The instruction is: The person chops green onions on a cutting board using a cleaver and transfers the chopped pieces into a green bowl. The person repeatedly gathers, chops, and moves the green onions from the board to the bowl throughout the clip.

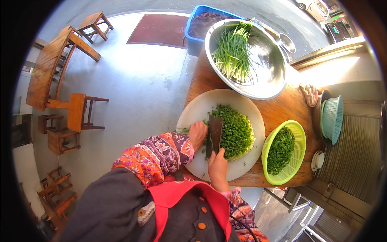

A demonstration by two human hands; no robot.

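Note:
My right hand [218,169] grips the handle end of a cleaver [215,133], whose dark wide blade stands over a round white cutting board [193,106]. Curled just left of the blade, my left hand [198,134] presses on green stalks [183,130] whose thin ends stick out past the board's left side; most of them are hidden under the hand. Right of the blade lies a big heap of finely chopped green herbs [234,131], likely chives or scallions, paler along its right edge. A few loose bits are scattered on the board.
A steel basin [269,81] with long uncut stalks [234,54] stands behind the board. Right of it, a lime-green basket [297,163] holds chopped greens [281,151]. A blue tub [193,45], a cloth [310,94] and a teal colander [333,119] surround the wooden table [199,75]. Wooden stools [77,112] stand left.

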